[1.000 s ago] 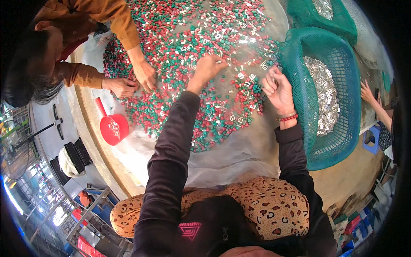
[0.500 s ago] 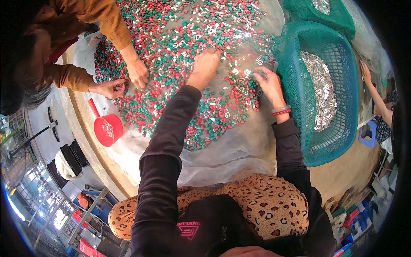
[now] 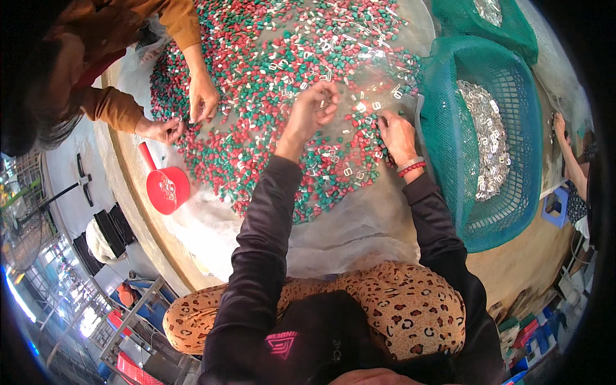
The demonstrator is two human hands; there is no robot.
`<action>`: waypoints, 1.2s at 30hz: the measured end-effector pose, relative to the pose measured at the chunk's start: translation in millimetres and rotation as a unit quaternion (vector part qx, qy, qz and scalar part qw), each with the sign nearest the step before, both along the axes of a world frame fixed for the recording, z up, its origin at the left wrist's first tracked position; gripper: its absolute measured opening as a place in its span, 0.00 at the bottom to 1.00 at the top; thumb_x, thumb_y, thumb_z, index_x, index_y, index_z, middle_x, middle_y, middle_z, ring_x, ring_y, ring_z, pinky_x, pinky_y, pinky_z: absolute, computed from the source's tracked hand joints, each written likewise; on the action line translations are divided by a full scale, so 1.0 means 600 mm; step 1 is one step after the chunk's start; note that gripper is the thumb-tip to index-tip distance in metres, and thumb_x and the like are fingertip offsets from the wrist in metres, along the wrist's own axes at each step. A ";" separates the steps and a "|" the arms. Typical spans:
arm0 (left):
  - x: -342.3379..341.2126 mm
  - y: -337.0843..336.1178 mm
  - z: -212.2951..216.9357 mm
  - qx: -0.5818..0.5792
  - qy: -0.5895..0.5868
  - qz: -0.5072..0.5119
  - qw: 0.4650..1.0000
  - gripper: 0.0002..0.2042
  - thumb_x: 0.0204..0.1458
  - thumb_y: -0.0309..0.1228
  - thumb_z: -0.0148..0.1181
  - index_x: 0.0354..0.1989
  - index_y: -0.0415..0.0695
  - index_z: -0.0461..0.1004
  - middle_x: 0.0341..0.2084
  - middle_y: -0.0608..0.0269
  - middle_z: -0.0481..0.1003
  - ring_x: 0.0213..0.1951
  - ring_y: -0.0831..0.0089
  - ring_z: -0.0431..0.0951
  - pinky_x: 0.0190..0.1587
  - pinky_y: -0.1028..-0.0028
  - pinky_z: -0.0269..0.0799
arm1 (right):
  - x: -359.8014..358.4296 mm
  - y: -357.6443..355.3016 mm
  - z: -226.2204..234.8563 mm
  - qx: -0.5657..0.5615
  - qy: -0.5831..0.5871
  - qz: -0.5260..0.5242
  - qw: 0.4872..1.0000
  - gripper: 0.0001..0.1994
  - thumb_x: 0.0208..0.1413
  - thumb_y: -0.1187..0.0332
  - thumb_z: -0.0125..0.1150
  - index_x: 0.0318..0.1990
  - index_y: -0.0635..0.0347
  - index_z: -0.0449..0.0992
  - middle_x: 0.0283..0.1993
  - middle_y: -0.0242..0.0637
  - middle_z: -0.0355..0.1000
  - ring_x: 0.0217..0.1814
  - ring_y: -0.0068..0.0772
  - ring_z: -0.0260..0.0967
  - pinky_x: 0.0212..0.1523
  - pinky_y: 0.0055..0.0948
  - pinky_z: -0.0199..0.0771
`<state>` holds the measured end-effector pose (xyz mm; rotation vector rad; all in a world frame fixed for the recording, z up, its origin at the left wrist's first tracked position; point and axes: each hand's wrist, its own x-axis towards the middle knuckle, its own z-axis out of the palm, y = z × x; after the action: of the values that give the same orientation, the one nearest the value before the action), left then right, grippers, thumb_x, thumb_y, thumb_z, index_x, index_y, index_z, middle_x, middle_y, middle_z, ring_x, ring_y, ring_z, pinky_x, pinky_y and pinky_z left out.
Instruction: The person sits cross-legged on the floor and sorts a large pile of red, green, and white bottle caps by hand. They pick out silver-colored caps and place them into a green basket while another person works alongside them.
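Your left hand (image 3: 314, 109) hovers over the spread of red and green pellets mixed with small silver metal clips (image 3: 282, 96) on the clear plastic sheet (image 3: 346, 231); grip pinching a clip, it seems. Your right hand (image 3: 398, 135) rests on the pellets beside the teal mesh basket (image 3: 449, 128); grip pressed together, contents hidden. Another person's hands (image 3: 202, 96) sort opposite, near a red plastic scoop (image 3: 167, 187).

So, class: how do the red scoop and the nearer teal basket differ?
The red scoop is small, solid-walled, with a handle; the teal basket is large, with mesh walls. The scoop holds a few silvery pieces; the basket holds a heap. Both sit beside the red and green pellets.
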<state>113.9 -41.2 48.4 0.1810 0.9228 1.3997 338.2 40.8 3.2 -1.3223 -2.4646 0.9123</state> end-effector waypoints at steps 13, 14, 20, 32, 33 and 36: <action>0.092 0.131 -0.040 -0.103 0.768 -0.293 0.560 0.16 0.51 0.43 0.59 0.31 0.40 0.80 0.30 0.49 0.79 0.37 0.53 0.80 0.41 0.59 0.74 | -0.023 0.010 0.013 0.029 -0.039 0.063 0.997 0.12 0.54 0.67 0.54 0.45 0.47 0.79 0.34 0.45 0.75 0.36 0.50 0.74 0.36 0.47 0.72; 0.094 0.132 -0.042 -0.100 0.769 -0.295 0.558 0.16 0.51 0.43 0.59 0.31 0.40 0.79 0.30 0.49 0.79 0.37 0.52 0.80 0.41 0.59 0.74 | -0.028 0.008 0.014 0.031 -0.069 0.076 0.994 0.12 0.55 0.67 0.53 0.45 0.47 0.79 0.34 0.46 0.75 0.36 0.51 0.74 0.36 0.47 0.72; 0.065 0.113 -0.082 -0.064 0.739 -0.233 0.629 0.16 0.51 0.44 0.59 0.32 0.42 0.80 0.25 0.50 0.78 0.34 0.52 0.79 0.39 0.58 0.73 | -0.017 -0.012 0.016 0.006 -0.038 0.037 0.999 0.10 0.54 0.69 0.53 0.42 0.51 0.77 0.30 0.49 0.75 0.34 0.55 0.73 0.34 0.48 0.71; 0.100 0.106 -0.053 -0.019 0.808 -0.296 0.509 0.06 0.48 0.31 0.59 0.31 0.43 0.78 0.30 0.52 0.78 0.36 0.54 0.79 0.38 0.58 0.75 | 0.027 0.027 0.025 -0.443 0.342 -0.196 0.805 0.08 0.59 0.63 0.51 0.35 0.57 0.69 0.20 0.32 0.63 0.20 0.28 0.60 0.20 0.27 0.58; 0.100 0.108 -0.052 -0.027 0.801 -0.272 0.532 0.06 0.48 0.30 0.59 0.31 0.42 0.78 0.29 0.51 0.78 0.36 0.53 0.80 0.38 0.58 0.75 | 0.037 0.035 0.027 -0.518 0.399 -0.243 0.717 0.08 0.60 0.63 0.49 0.34 0.56 0.68 0.18 0.27 0.60 0.17 0.21 0.56 0.16 0.23 0.54; 0.073 0.102 -0.052 -0.020 0.751 -0.205 0.627 0.08 0.49 0.31 0.56 0.31 0.39 0.77 0.16 0.60 0.74 0.24 0.61 0.78 0.30 0.66 0.74 | 0.039 0.041 0.011 -0.490 0.424 -0.291 0.704 0.08 0.61 0.62 0.45 0.34 0.53 0.66 0.19 0.22 0.54 0.17 0.14 0.49 0.14 0.16 0.41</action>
<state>157.7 19.9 17.0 1.6049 2.0588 0.5027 361.7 65.2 10.1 -1.2650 -0.7013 2.0926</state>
